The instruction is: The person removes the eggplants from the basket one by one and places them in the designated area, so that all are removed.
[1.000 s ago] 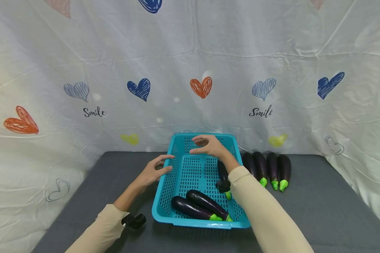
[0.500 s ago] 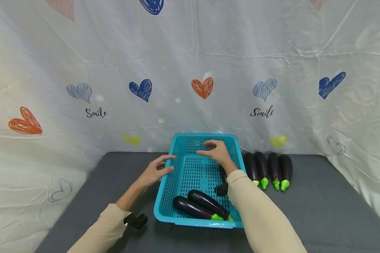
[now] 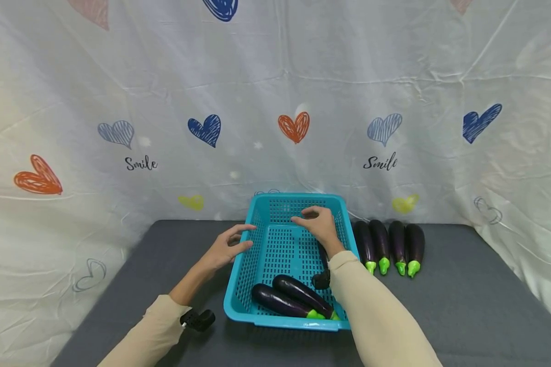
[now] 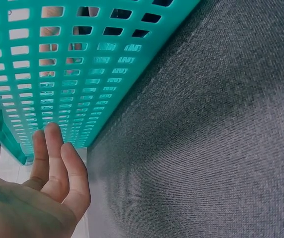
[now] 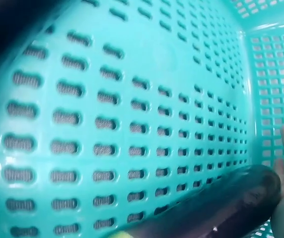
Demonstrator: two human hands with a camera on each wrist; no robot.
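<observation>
Inside the turquoise slotted basket (image 3: 298, 324), two glossy dark purple eggplants, a left one (image 3: 277, 302) and a right one (image 3: 305, 295), lie slantwise at the near end. A third eggplant (image 3: 322, 255) lies along the right wall, partly hidden by my right forearm. Over the basket's far right part is my right hand (image 3: 321, 225), fingers loosely bent and holding nothing. The right wrist view has that eggplant's rounded end (image 5: 258, 186) right beside the fingers. My left hand (image 3: 226, 248) is at the left rim, fingers relaxed; the left wrist view shows it alongside the outer slotted wall (image 4: 57, 94).
Several more eggplants (image 3: 396, 247) stand in a row on the grey cloth-covered table (image 3: 463, 306), just right of the basket, green stems toward me. A white curtain (image 3: 257, 76) printed with hearts hangs behind the table.
My right hand has shifted to the right and slightly nearer to me inside the basket, its sleeve covering more of the third eggplant. The left hand stays at the rim.
</observation>
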